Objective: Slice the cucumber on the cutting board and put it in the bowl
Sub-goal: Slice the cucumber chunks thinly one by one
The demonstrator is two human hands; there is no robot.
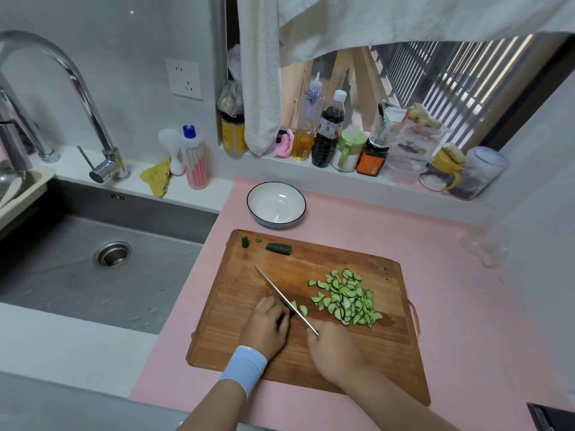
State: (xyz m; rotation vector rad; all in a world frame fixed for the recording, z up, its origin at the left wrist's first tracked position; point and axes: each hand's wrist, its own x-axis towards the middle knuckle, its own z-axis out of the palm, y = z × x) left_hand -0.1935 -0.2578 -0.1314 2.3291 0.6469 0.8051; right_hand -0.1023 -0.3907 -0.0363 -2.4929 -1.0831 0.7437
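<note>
A wooden cutting board (249, 309) lies on a pink mat. My right hand (334, 346) grips the handle of a long knife (280, 293), whose blade angles up to the left across the board. My left hand (267, 325) curls over the last dark bit of cucumber (284, 319) right beside the blade. Two fresh slices (302, 310) lie just right of the blade. A heap of half-moon cucumber slices (347, 298) covers the board's right middle. Cucumber end pieces (278, 248) sit at the board's far edge. A white bowl with a dark rim (276, 204) stands empty beyond the board.
A steel sink (102, 253) with a tall faucet (71, 79) lies to the left. Bottles and jars (329, 135) crowd the window ledge behind the bowl. A dish-soap bottle (194, 157) and yellow cloth (157, 178) sit by the sink. A curtain (261, 73) hangs overhead.
</note>
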